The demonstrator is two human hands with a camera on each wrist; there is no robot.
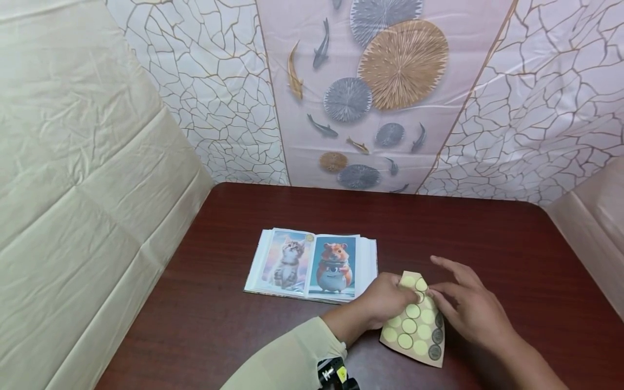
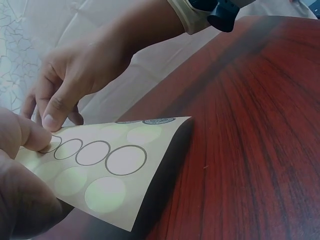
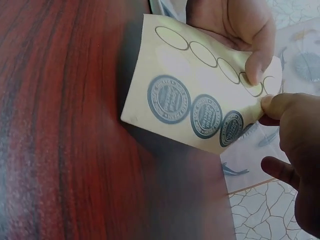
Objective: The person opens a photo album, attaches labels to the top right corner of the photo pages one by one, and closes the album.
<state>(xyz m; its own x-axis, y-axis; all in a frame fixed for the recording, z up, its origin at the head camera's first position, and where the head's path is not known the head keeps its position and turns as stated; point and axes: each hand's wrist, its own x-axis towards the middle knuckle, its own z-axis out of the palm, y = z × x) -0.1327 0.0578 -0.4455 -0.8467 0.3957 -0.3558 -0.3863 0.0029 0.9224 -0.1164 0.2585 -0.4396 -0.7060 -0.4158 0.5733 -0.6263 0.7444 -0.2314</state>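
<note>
Over the table's near right part, my left hand (image 1: pixel 385 300) grips a tan sticker sheet (image 1: pixel 423 317), thumb lying on its face. Rows of round pale-yellow spots cover the sheet, some ringed by dark outlines. Dark round stickers (image 3: pixel 169 99) with printed lettering line the side nearer my right hand (image 1: pixel 470 309). That hand pinches the sheet's upper right edge between thumb and forefinger, its other fingers spread apart. In the left wrist view, the right thumb (image 2: pixel 56 114) meets the far edge close to my left thumb (image 2: pixel 32 131). The sheet is tilted and slightly bowed.
An open photo album (image 1: pixel 368 265) lies left of my hands, showing a kitten picture (image 1: pixel 287 265) with a small round sticker (image 1: pixel 310 238) at its top corner, and a hamster picture (image 1: pixel 334 268). Patterned cloth (image 1: pixel 234 97) hangs behind the dark red wooden table (image 1: pixel 205 325).
</note>
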